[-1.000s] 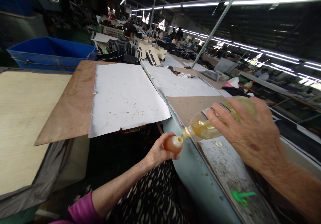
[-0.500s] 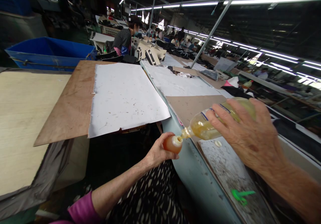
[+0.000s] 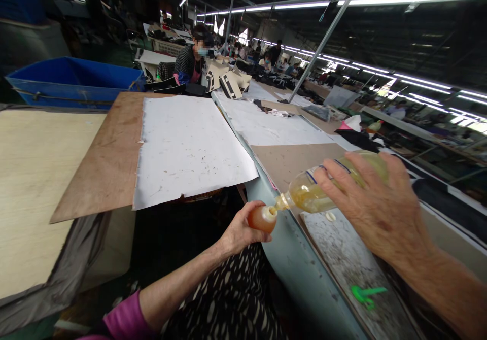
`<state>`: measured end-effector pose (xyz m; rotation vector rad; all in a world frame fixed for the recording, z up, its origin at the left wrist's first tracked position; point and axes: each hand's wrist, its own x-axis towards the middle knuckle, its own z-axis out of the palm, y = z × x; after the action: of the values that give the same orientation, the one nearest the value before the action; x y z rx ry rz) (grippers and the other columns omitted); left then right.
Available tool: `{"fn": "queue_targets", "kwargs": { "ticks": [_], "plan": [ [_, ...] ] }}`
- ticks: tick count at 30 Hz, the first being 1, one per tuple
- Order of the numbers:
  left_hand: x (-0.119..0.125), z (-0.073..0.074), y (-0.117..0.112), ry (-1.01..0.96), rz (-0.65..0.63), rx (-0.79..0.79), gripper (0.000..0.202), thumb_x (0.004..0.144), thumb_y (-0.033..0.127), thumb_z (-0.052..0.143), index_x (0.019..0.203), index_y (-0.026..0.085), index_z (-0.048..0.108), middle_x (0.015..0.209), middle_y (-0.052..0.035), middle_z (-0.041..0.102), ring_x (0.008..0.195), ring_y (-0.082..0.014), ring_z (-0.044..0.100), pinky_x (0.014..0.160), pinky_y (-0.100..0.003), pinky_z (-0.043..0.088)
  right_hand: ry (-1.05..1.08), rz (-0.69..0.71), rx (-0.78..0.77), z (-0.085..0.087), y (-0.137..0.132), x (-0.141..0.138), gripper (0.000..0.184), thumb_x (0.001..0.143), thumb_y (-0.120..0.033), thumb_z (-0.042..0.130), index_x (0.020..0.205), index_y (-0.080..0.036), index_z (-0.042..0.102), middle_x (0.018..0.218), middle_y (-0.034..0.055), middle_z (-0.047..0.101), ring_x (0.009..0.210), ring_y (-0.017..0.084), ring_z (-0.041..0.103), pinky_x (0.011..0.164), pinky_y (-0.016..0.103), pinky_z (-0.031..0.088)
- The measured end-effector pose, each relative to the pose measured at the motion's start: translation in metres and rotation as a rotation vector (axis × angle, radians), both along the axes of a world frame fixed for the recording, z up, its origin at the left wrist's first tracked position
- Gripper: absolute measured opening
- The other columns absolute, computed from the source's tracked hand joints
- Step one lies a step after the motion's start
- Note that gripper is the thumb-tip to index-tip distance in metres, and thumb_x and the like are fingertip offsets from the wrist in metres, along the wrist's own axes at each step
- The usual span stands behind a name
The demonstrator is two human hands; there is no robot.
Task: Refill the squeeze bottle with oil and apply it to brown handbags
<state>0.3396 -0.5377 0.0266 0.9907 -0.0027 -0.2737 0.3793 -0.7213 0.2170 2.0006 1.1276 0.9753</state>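
My left hand is wrapped round a small squeeze bottle with orange liquid inside, its uncapped mouth tilted toward the right. In my right hand lies a large clear bottle of yellowish liquid, tipped on its side with its neck down to the left. The two mouths meet or nearly meet; whether they touch I cannot tell. Below the large bottle, a pale round cap rests on a stained board. A green nozzle cap lies nearer to me on that board.
The bench's rounded blue-green edge runs beneath the bottles. White sheet covers a brown board at left, with a blue bin behind. A masked co-worker is beside cardboard pieces. A metal pole slants upward.
Both hands and bottles have stayed almost in place. The co-worker in the background has raised and turned their head, and now sits more upright.
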Motion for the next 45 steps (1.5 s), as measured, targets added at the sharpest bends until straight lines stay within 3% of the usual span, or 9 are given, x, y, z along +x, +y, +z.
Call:
{"fn": "queue_targets", "kwargs": {
  "ticks": [19, 31, 45],
  "plan": [
    [0.000, 0.004, -0.001, 0.008, -0.007, 0.015, 0.075, 0.044, 0.009, 0.080, 0.111, 0.018, 0.049, 0.096, -0.0027, 0.052, 0.083, -0.0153, 0.051, 0.072, -0.028, 0.043, 0.029, -0.021, 0.029, -0.004, -0.004, -0.003, 0.026, 0.090, -0.003, 0.045, 0.111, -0.010, 0.059, 0.109, 0.0120, 0.064, 0.106, 0.038, 0.052, 0.086, 0.064, 0.042],
    [0.001, 0.005, 0.000, -0.009, -0.004, 0.004, 0.076, 0.045, 0.009, 0.081, 0.113, 0.017, 0.049, 0.099, -0.0036, 0.053, 0.084, -0.0154, 0.052, 0.073, -0.029, 0.044, 0.075, -0.096, 0.157, -0.027, -0.016, -0.007, 0.031, 0.090, -0.006, 0.039, 0.113, -0.009, 0.060, 0.117, 0.0141, 0.062, 0.107, 0.039, 0.052, 0.089, 0.063, 0.040],
    [0.002, 0.001, 0.000, 0.004, -0.001, 0.003, 0.075, 0.045, 0.008, 0.082, 0.112, 0.019, 0.050, 0.100, -0.0038, 0.055, 0.085, -0.0163, 0.054, 0.075, -0.030, 0.046, 0.145, -0.233, 0.334, -0.059, -0.033, -0.015, 0.036, 0.086, -0.011, 0.049, 0.123, -0.011, 0.051, 0.123, 0.0149, 0.059, 0.113, 0.037, 0.049, 0.097, 0.057, 0.035]
  ]
}}
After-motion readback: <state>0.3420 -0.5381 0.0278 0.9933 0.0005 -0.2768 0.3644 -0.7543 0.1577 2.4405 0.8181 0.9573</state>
